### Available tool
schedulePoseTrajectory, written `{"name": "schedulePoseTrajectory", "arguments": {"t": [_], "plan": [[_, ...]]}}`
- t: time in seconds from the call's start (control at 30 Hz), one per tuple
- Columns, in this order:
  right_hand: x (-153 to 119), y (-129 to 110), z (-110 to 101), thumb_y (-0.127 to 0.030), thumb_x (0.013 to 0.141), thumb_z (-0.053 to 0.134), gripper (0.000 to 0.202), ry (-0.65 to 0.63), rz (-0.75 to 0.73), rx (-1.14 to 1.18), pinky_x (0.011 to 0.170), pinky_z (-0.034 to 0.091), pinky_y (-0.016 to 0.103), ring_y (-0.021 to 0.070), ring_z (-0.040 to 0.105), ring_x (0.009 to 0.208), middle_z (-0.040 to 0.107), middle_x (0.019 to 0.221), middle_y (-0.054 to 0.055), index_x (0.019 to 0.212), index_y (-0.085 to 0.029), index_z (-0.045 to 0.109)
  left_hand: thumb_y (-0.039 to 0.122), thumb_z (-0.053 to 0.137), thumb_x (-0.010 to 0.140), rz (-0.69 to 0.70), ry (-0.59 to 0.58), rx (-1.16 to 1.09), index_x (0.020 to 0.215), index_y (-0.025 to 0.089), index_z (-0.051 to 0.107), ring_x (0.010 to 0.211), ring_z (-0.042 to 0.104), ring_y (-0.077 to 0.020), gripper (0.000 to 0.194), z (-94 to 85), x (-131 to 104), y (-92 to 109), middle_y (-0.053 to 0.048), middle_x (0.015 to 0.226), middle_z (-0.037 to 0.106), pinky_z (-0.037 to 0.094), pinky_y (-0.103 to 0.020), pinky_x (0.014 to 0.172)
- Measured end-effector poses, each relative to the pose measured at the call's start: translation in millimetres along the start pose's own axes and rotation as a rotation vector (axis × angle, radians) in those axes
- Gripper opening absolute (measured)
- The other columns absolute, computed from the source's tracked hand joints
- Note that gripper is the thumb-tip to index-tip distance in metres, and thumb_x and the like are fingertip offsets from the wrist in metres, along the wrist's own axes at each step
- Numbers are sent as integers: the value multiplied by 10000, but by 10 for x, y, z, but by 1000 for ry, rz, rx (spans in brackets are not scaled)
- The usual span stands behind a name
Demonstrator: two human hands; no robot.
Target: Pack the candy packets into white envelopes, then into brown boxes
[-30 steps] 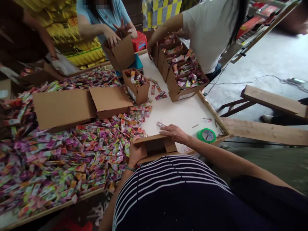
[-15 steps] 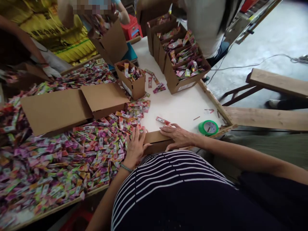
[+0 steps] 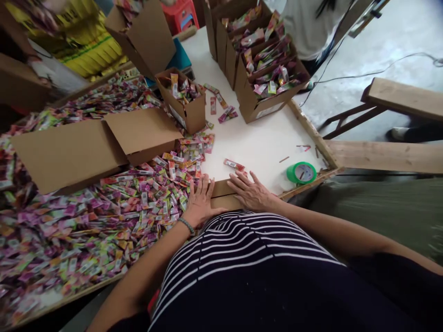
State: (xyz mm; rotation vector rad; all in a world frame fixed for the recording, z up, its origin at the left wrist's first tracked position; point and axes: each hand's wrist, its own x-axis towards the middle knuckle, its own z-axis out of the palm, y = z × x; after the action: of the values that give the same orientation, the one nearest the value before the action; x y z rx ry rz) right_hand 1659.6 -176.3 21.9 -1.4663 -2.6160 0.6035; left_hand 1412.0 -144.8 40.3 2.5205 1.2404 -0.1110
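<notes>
A small cardboard box lies at the table's near edge against my striped shirt, its two top flaps meeting along a dark seam. My left hand rests flat on its left end, fingers stretched forward. On the right end lies my right hand, open with fingers spread. Both palms cover much of the box top. Just beyond it is a single red candy packet on the white table. A roll of green tape lies to the right of my right hand.
Loose packets heap over the left side. An open carton lies on them. A small filled box and a row of filled boxes stand farther back. A wooden rim edges the table; a bench is beyond. Co-workers stand across.
My right hand has turned flatter onto the box, and the near flap has come up level with the far one. The view has shifted slightly.
</notes>
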Motion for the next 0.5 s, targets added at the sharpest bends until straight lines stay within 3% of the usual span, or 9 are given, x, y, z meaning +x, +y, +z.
{"name": "schedulePoseTrajectory", "arguments": {"t": [0.17, 0.3, 0.43, 0.5], "plan": [[14, 18, 21, -298, 964, 396, 550, 38, -28, -39, 1165, 142, 599, 304, 174, 1471, 245, 1586, 97, 1499, -194, 326, 723, 585, 713, 105, -62, 19, 1525, 92, 235, 1468, 29, -435, 1086, 15, 55, 101, -238, 1597, 127, -63, -622, 1140], [-32, 49, 69, -292, 965, 392, 565, 90, -61, -43, 1163, 158, 598, 303, 182, 1468, 246, 1585, 102, 1512, -184, 300, 590, 696, 663, 61, -84, 65, 1538, 140, 210, 1454, 48, -463, 1097, 68, 99, 244, -229, 1599, 127, -51, -651, 1122], [-84, 79, 281, -305, 962, 394, 575, 201, -73, -12, 1155, 241, 557, 294, 173, 1473, 277, 1575, 94, 1519, -203, 292, 570, 718, 618, 53, -156, 90, 1547, 141, 148, 1415, 157, -483, 1172, 127, 61, 312, -270, 1563, 186, 36, -653, 1115], [-46, 118, 426, -327, 970, 381, 599, 260, -66, 17, 1151, 265, 546, 288, 170, 1475, 276, 1576, 87, 1540, -222, 232, 563, 714, 635, 73, -152, 100, 1555, 214, 114, 1392, 211, -477, 1153, 143, 52, 299, -249, 1545, 218, 87, -653, 1105]]}}
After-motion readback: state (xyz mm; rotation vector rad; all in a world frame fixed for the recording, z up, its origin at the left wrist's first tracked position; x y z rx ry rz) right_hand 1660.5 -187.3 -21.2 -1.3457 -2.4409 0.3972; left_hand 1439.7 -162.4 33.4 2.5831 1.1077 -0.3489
